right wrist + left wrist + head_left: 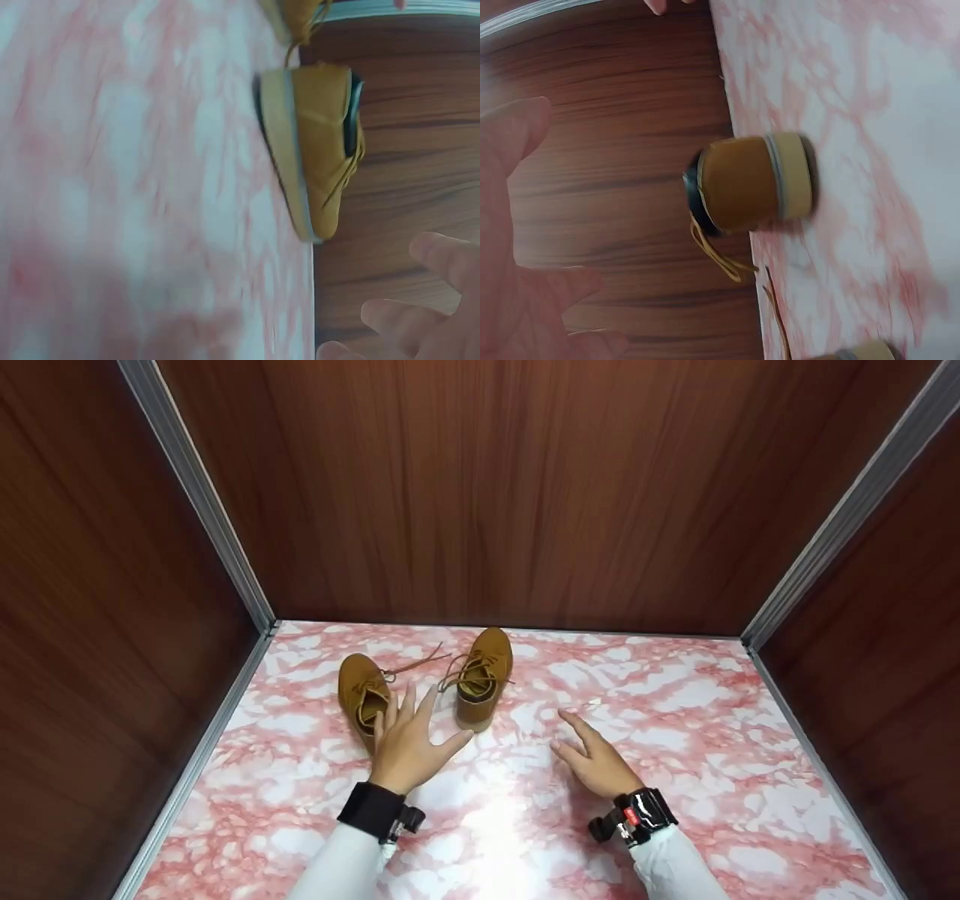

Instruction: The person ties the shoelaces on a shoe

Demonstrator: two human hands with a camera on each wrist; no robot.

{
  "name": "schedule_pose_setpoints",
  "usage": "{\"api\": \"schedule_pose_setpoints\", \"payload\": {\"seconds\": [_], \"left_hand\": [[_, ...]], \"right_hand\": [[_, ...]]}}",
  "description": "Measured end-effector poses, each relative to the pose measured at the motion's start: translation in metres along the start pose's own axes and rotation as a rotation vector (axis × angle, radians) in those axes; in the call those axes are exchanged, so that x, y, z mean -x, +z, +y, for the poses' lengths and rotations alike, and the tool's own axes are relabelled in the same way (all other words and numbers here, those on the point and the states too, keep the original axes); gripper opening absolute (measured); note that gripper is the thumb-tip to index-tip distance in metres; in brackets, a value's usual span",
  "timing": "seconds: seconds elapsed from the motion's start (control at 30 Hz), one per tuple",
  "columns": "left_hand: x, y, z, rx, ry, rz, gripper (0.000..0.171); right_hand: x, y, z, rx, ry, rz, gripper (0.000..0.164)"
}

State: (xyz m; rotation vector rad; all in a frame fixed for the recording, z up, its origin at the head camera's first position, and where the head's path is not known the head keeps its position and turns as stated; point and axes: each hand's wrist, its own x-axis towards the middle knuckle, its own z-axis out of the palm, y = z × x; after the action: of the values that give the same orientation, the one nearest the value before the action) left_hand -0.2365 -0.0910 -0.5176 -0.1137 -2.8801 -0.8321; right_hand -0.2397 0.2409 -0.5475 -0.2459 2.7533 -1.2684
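Two tan lace-up shoes stand on a red-and-white marbled surface, toes toward the back wall. The left shoe (pixel 351 681) is partly hidden behind my left hand (pixel 409 746), which hovers with fingers spread and holds nothing. Just beyond its thumb stands the right shoe (pixel 491 660), its loose laces (pixel 469 669) draped over the opening. In the left wrist view that shoe's heel (pixel 742 184) faces the camera. My right hand (pixel 600 761) is held to the right of the shoes, fingers extended and nothing in it. The right wrist view shows the right shoe (pixel 319 142) from its side.
Dark wood-grain panels close in the back (pixel 525 495), left (pixel 97 622) and right (pixel 885 675). Metal corner posts (pixel 202 487) and edge strips frame the marbled surface (pixel 712 780). A lace (pixel 420 662) of the left shoe stretches toward the right shoe.
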Motion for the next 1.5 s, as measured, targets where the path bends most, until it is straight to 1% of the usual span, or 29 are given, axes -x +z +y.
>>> {"api": "schedule_pose_setpoints", "payload": {"seconds": [0.13,0.27,0.37,0.53,0.6,0.67,0.77,0.9,1.0,1.1,1.17,1.27,1.43,1.5], "left_hand": [[-0.006,-0.002,0.012,0.076,-0.004,-0.026,0.103],[-0.015,-0.001,0.022,0.216,-0.025,-0.074,0.099],[-0.023,0.002,0.025,0.358,-0.061,-0.102,0.094],[-0.040,0.012,0.025,0.620,-0.076,-0.089,0.083],[-0.045,0.016,0.024,0.702,-0.100,-0.096,0.081],[-0.049,0.019,0.023,0.773,-0.150,-0.115,0.082],[-0.053,0.023,0.022,0.835,-0.211,-0.138,0.084],[-0.060,0.029,0.020,0.862,-0.268,-0.132,0.086],[-0.066,0.033,0.017,0.872,-0.325,-0.103,0.091],[-0.071,0.040,0.014,0.866,-0.386,-0.084,0.095],[-0.075,0.045,0.011,0.841,-0.409,-0.082,0.094],[-0.081,0.051,0.008,0.788,-0.405,-0.093,0.083],[-0.090,0.054,0.004,0.713,-0.391,-0.088,0.058],[-0.092,0.054,0.003,0.681,-0.389,-0.093,0.055]], "right_hand": [[-0.004,0.003,-0.006,-0.112,0.021,-0.008,0.067],[-0.012,0.009,-0.013,-0.287,0.033,-0.022,0.066],[-0.019,0.014,-0.017,-0.400,0.044,-0.029,0.065],[-0.031,0.023,-0.020,-0.531,0.082,-0.038,0.063],[-0.037,0.027,-0.020,-0.590,0.099,-0.048,0.062],[-0.041,0.030,-0.021,-0.655,0.123,-0.060,0.061],[-0.047,0.034,-0.022,-0.723,0.157,-0.069,0.059],[-0.054,0.039,-0.023,-0.772,0.184,-0.060,0.059],[-0.060,0.045,-0.025,-0.784,0.201,-0.063,0.061],[-0.068,0.050,-0.029,-0.807,0.229,-0.073,0.064],[-0.074,0.054,-0.032,-0.838,0.249,-0.081,0.066],[-0.083,0.059,-0.038,-0.848,0.273,-0.088,0.068],[-0.095,0.066,-0.045,-0.742,0.293,-0.078,0.070],[-0.099,0.069,-0.047,-0.703,0.293,-0.067,0.068]]}}
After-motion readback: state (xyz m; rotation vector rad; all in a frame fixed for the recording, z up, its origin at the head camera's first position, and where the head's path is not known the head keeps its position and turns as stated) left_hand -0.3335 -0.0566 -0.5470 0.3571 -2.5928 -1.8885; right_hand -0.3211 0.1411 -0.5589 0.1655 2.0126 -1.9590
